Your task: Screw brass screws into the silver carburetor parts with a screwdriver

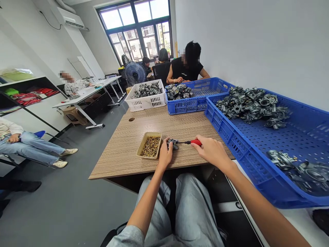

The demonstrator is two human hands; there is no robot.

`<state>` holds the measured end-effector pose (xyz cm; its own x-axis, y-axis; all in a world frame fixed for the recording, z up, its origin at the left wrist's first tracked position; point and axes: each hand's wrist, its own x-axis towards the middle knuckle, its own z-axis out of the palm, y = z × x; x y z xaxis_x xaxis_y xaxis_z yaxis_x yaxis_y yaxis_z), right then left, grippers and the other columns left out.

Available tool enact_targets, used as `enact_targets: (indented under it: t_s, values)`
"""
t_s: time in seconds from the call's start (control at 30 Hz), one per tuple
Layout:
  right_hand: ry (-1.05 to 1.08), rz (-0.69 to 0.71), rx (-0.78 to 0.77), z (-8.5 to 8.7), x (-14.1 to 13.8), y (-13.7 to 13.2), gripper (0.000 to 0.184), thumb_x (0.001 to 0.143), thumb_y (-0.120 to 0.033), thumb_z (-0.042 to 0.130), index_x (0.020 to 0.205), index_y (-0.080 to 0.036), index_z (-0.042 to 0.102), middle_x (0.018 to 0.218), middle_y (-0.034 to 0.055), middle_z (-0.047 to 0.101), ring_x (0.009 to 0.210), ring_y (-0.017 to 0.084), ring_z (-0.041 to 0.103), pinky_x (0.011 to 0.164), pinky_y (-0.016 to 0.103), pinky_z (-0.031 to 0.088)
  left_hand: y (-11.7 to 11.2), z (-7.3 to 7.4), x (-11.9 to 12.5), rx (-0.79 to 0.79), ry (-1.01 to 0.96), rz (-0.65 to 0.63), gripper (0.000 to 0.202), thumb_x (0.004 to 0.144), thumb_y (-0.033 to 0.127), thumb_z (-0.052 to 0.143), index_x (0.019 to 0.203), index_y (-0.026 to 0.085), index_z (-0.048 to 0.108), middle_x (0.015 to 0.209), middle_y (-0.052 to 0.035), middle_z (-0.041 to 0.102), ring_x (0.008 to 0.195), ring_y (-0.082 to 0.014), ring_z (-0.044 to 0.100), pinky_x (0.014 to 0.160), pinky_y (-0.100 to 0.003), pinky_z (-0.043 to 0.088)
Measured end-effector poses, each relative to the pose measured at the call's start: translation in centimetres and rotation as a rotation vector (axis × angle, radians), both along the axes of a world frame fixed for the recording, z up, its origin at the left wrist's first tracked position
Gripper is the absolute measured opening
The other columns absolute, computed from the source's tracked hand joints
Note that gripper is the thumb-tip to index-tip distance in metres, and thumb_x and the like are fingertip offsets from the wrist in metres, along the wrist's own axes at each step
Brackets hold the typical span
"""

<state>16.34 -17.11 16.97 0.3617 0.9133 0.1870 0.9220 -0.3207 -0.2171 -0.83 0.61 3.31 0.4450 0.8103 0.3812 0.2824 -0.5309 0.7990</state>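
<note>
My left hand (166,153) is closed around a small grey metal carburetor (174,144) just above the wooden table. In my right hand (211,150) is a screwdriver (195,142) with a red and black handle. Its shaft points left, and the tip meets the carburetor; the exact spot of contact is too small to make out. Beside my left hand stands a beige tray (139,151) holding many small brass jets or screws (151,146).
A large blue crate (231,139) with carburetors (253,104) flanks my right arm. Another blue crate (177,107) and a white crate (131,103) line the table's (123,147) far edge. A co-worker (186,65) sits behind them; others sit farther back and left.
</note>
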Motion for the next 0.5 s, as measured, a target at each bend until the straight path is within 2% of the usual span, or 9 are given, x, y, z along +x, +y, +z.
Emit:
enact_targets:
  t_s: [0.3,0.5]
  values:
    - [0.014,0.009,0.008,-0.5,0.4,0.1,0.024,0.109,-0.047,0.053,0.103,-0.025,0.06,0.096,0.0051,0.079,0.089,0.027,0.075,0.063,0.032,0.023,-0.1,0.1,0.0,0.007,0.004,-0.004,0.049,0.111,0.052,0.038,0.142,0.018,0.055,0.145,-0.0177,0.067,0.138,-0.0282,0.062,0.12,-0.046,0.044]
    - [0.041,0.029,-0.06,-0.6,1.5,-0.1,0.023,0.11,-0.046,0.052,0.107,-0.024,0.06,0.1,0.0073,0.079,0.092,0.028,0.075,0.064,0.031,0.026,0.0,0.2,0.0,0.012,0.014,-0.007,0.048,0.111,0.051,0.038,0.14,0.017,0.055,0.14,-0.0175,0.069,0.133,-0.0276,0.064,0.117,-0.044,0.046]
